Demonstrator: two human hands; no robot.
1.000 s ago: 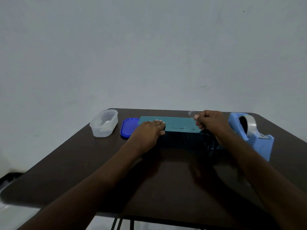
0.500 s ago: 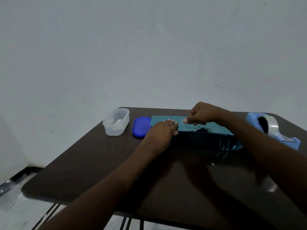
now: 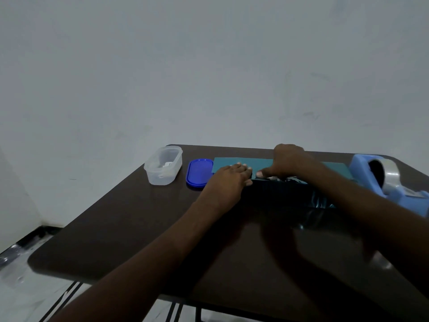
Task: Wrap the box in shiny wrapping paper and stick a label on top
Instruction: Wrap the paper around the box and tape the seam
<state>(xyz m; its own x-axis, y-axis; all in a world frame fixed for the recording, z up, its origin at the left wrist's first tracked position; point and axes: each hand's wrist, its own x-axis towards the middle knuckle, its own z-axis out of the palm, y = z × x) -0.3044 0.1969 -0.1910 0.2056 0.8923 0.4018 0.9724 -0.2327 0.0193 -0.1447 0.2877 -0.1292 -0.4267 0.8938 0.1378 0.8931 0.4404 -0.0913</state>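
Both press glossy teal wrapping paper (image 3: 241, 164): left hand (image 3: 228, 180) flat, right hand (image 3: 286, 162) thumb down.

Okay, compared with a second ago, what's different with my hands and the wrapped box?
The right hand moved left along the top of the wrapped box, carrying a tape strip from beside the tape dispenser to the seam, where its thumb now presses. The left hand stayed flat on the box. The container and blue lid are unmoved.

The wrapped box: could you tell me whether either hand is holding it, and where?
The left hand presses flat on the wrapped box's top near its left end; the right hand presses its thumb beside it.
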